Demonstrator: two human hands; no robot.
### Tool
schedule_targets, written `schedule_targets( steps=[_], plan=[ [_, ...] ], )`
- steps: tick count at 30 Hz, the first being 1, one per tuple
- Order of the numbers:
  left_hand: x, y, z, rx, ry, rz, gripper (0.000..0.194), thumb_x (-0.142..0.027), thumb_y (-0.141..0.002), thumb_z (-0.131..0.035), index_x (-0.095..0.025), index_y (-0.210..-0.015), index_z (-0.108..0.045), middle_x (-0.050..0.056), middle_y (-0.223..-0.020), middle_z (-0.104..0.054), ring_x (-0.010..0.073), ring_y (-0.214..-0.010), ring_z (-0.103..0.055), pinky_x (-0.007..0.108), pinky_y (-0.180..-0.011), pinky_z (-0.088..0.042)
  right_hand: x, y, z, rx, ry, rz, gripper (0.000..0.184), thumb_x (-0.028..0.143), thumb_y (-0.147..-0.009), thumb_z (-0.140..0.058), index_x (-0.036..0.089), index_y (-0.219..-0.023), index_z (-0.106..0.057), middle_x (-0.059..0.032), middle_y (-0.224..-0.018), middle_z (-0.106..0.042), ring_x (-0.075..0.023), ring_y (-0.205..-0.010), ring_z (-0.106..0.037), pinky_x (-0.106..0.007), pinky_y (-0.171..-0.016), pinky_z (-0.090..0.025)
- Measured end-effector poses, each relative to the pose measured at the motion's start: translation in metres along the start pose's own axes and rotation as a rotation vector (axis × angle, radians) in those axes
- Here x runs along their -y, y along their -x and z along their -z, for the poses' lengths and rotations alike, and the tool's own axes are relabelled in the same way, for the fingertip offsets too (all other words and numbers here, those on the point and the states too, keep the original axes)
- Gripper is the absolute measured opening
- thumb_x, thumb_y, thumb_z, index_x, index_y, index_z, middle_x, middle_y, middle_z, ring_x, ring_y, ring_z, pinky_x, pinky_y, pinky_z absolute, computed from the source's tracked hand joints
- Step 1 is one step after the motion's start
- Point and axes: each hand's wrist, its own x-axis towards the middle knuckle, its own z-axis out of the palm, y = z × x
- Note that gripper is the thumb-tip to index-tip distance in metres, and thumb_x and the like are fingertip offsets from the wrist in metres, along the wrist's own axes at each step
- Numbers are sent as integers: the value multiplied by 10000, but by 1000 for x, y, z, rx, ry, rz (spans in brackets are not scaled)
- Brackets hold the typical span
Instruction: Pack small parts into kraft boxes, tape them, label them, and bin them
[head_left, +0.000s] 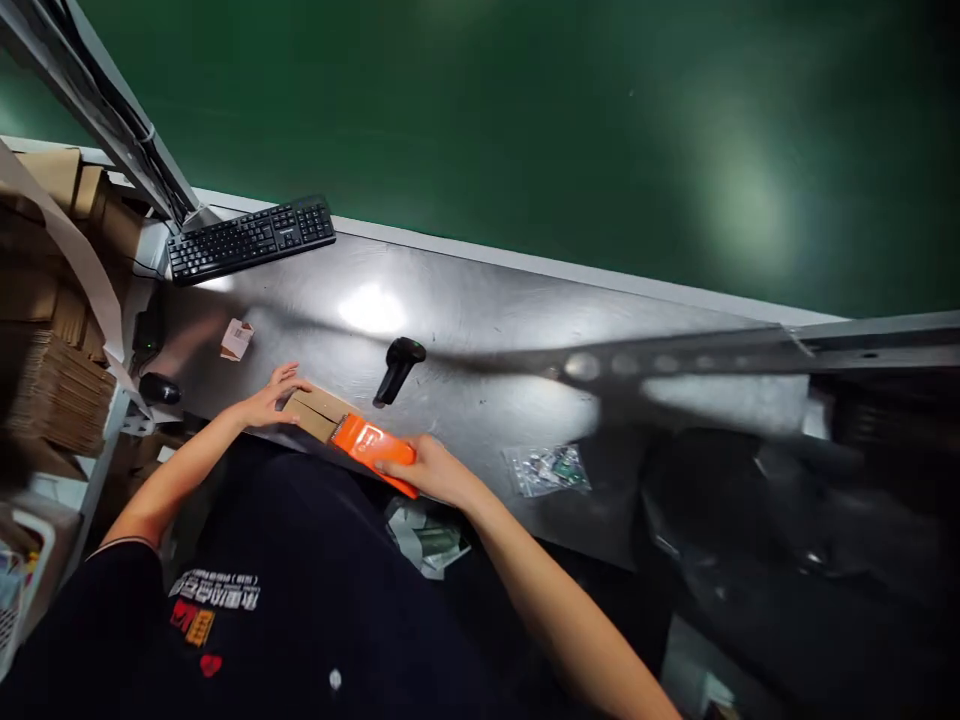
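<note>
Orange dispenser (367, 440): the right grip (433, 468) covers part of its right end from me, and I can't read its print.
Cardboard box (319, 410): I lose its right end behind the orange dispenser.
Clear bag (546, 472): pieces inside too small for me to identify.
Black plastic (720, 500): right of frame, too dark and blurred for me to tell its contents.
White basket (34, 545): lower left, cut off by the left edge.
Green panel (450, 120): runs past my top edge.

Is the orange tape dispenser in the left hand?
No, the right hand grips the dispenser, while the left hand is at the box's end.
</note>
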Motion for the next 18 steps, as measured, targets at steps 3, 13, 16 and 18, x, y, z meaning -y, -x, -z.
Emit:
schedule_targets(
  steps=[3, 13, 16, 18],
  plan=[
    [-8, 10, 4, -24, -65, 15, 797, -660, -830, -795, -189, -1447, -614, 163, -1755, -107, 433, -1629, -186, 579, -1333, -248, -36, 8, 4, -26, -12, -55, 472, 631, -749, -736, 181, -680, -612, 20, -590, -490, -121, -566, -378, -290, -539, -268],
    [-54, 24, -58, 55, -824, -87, 671, -473, -993, -646, -346, -1629, -475, 104, -1716, -394, 397, -1631, -255, 641, -1337, 2, -47, -25, -7, 12, -141, 189, 427, 601, -759, -728, 177, -749, -679, 22, -651, -539, -133, -615, -428, -290, -600, -325],
    [-61, 16, -59, 49, -882, -79, 665, -455, -976, -663, -366, -1613, -495, 99, -1720, -385, 427, -1633, -231, 690, -1314, 22, -54, -11, 4, 15, -53, 229, 431, 606, -793, -703, 180, -739, -667, 23, -638, -530, -130, -600, -422, -293, -587, -310],
    [-64, 15, -57, 52, -916, -61, 645, -435, -985, -637, -370, -1612, -496, 96, -1726, -374, 428, -1634, -223, 706, -1304, 26, -65, 3, 13, -24, 32, 226, 440, 606, -804, -703, 190, -688, -624, 26, -601, -510, -127, -569, -417, -297, -568, -294]
  ],
)
